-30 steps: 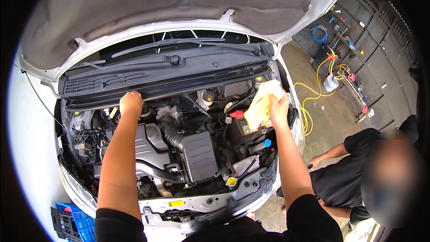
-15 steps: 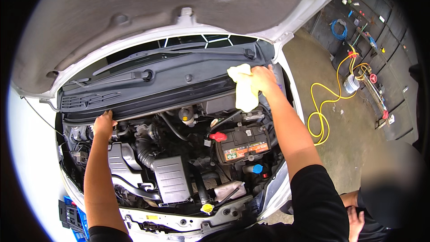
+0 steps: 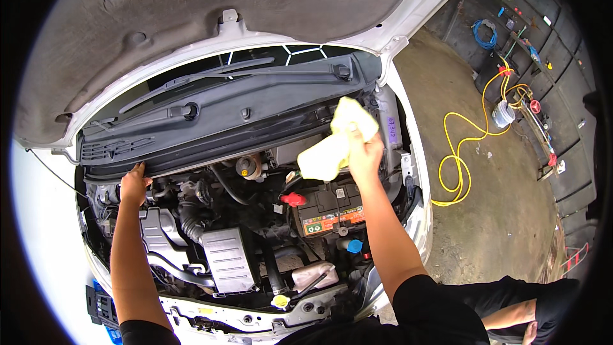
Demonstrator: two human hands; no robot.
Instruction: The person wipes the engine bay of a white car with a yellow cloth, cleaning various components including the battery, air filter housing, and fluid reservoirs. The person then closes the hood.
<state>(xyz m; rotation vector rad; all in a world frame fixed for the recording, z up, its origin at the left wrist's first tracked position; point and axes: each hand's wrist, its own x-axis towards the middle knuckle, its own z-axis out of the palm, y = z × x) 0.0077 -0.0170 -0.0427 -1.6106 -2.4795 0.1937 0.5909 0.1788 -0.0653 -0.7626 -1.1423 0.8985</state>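
Under the raised hood of a white car, my right hand (image 3: 365,153) is closed round a pale yellow cloth (image 3: 322,156). The cloth hangs bunched above the battery (image 3: 329,207) and the right end of the black cowl panel (image 3: 220,124). Over at the panel's left front edge, my left hand (image 3: 135,185) has its fingers hooked over the rim, with the thumb below. A wiper arm (image 3: 198,76) lies along the windshield base behind the panel.
The engine bay holds a grey air filter box (image 3: 228,259), a yellow cap (image 3: 280,301) and a blue cap (image 3: 354,246). A yellow hose (image 3: 456,153) loops over the floor at right. Another person's arm (image 3: 511,314) shows at lower right.
My right hand has drawn the cloth nearer and slightly left, off the panel's right end. The left hand stays at the panel edge. The view has shifted, and the other person has moved.
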